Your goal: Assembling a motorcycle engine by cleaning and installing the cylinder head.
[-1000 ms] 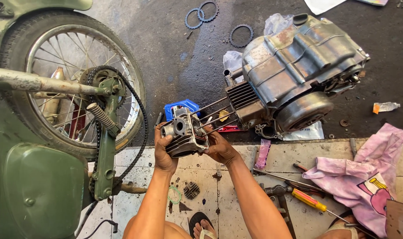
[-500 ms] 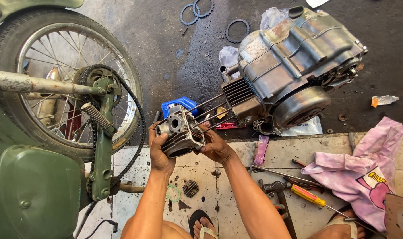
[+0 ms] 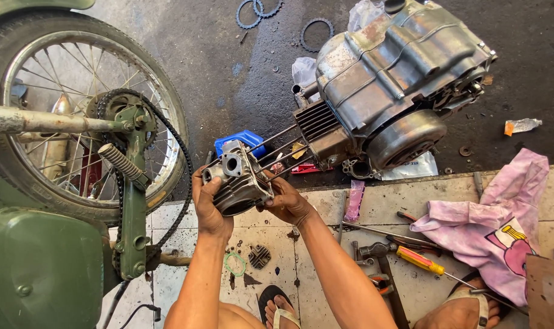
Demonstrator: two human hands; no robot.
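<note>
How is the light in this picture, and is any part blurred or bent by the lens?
Head view: bright daylight on the pale tiled floor, the dark pavement dimmer; the cylinder head between both hands is sharp; the spoked wheel and engine bow outward toward the edges, a wide-angle distortion; no strong glare.

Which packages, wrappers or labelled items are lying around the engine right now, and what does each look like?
Blue box: on the floor behind the cylinder head, small, plastic-looking.
White bag: under the engine, flat, with dark print.
Pink packet: on the tiles right of the right hand, narrow strip.
Small wrapper: far right on the floor, clear with an orange end.
</note>
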